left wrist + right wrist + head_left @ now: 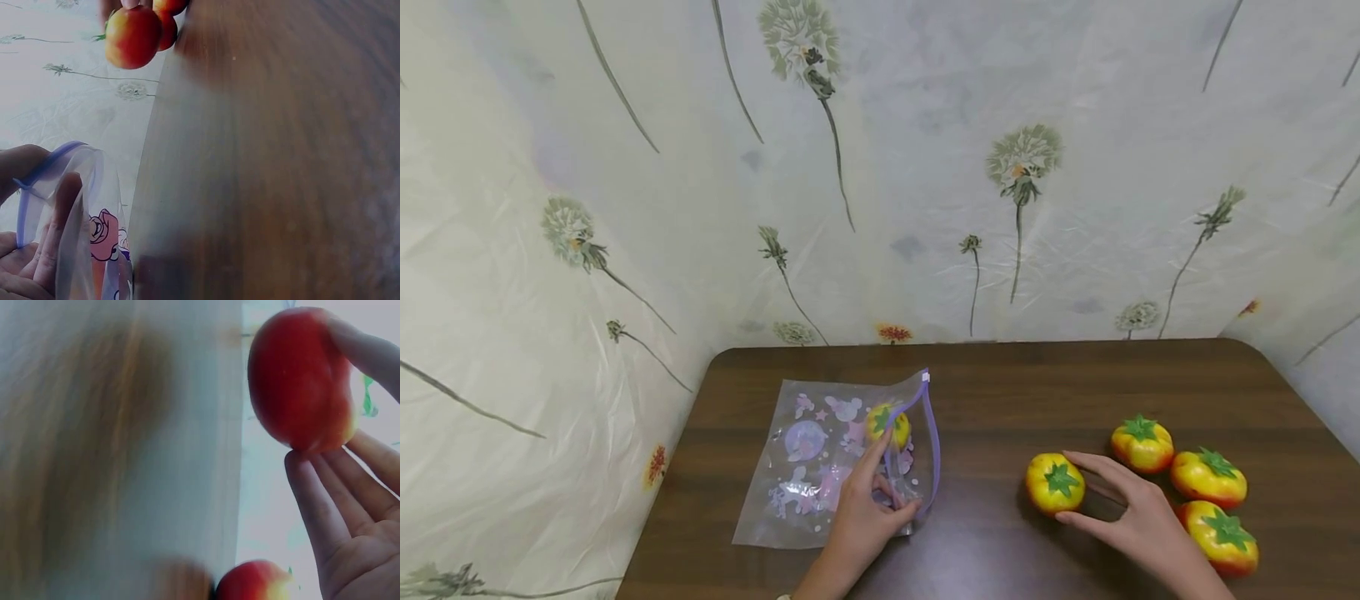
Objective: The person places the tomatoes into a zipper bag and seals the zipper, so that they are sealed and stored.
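My right hand [1138, 508] grips a yellow-and-red tomato [1055, 484] with a green star-shaped top, thumb on one side and fingers on the other. In the right wrist view the held tomato [303, 381] is raised off the table. My left hand [865, 508] holds a clear slider zip bag [805, 442] near its purple-edged mouth, which gapes to the right. Some left fingers [59, 219] show through the film in the left wrist view. One tomato [880, 421] lies inside the bag, partly behind the printed plastic.
Three more tomatoes sit at the right: one at the back [1142, 446], one in the middle [1208, 477] and one in front [1221, 537], partly behind my right wrist. The brown wooden table [985, 375] meets a flower-patterned curtain [917, 208] along its back edge.
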`<state>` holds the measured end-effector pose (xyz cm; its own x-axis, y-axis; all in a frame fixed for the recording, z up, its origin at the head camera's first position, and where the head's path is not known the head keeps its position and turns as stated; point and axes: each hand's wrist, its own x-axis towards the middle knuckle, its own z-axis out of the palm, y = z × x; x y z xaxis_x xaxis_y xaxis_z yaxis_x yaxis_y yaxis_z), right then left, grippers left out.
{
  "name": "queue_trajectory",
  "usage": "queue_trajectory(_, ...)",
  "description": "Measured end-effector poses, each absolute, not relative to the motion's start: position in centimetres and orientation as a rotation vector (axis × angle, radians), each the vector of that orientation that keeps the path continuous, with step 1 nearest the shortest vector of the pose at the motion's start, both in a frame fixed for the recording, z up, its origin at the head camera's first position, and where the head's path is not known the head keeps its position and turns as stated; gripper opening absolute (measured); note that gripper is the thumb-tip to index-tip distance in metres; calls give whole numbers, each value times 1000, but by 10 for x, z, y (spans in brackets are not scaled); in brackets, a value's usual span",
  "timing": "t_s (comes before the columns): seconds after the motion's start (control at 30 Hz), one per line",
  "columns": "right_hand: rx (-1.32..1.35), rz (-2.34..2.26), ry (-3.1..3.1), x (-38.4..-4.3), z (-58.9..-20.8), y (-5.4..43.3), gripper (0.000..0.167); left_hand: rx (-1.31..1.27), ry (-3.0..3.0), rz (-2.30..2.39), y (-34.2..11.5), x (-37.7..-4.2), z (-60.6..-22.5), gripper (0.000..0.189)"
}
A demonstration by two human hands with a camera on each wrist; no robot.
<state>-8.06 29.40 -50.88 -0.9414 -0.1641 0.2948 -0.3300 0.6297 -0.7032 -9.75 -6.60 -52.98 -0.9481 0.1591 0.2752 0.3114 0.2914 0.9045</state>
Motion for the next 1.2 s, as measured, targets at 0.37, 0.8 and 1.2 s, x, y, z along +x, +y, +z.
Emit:
queue_trajectory(0.37,510,1333,-2567,-102,-514,268,71,-412,-2446,-1744,-66,-96,-526,104)
queue_trajectory(0.8,555,1393,-2529,-115,-519,234,68,-413,-2452,-1718,-65,-97,-528,103)
queue_trajectory(1.2,574,1435,-2493,-127,-507,208,66,-410,-2477,-1663,-64,-95,-526,103)
